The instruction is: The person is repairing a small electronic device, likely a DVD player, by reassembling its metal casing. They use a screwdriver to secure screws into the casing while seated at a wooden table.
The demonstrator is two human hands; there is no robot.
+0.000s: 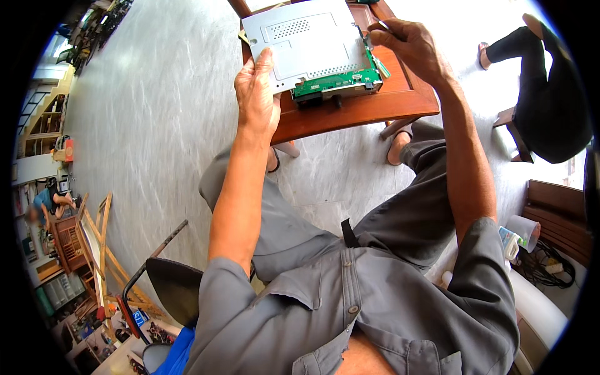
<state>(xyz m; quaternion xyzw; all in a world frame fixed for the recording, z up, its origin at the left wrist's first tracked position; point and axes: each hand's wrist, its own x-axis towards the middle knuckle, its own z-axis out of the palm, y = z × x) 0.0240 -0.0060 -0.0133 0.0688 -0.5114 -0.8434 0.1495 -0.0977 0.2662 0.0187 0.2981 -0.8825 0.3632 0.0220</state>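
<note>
A flat grey metal cover (306, 47) with rows of small holes lies over a green circuit board (337, 82), whose near and right edges stick out. My left hand (257, 94) grips the cover's left edge, thumb on top and the fingers mostly hidden beneath. At the board's right side, my right hand (412, 49) is closed in a pinch on a thin metallic rod (384, 26); its exact kind is too small to tell. A small pale-green strip (382, 67) stands out by the board's right corner. The unit rests on a reddish-brown wooden chair seat (356, 114).
A person in black (550, 106) sits at the far right, and another (47, 203) is at the far left. Wooden frames (103, 250) and a black chair (172, 290) stand to my left. Coiled black cables (553, 265) lie at the right beside a white bottle (509, 240).
</note>
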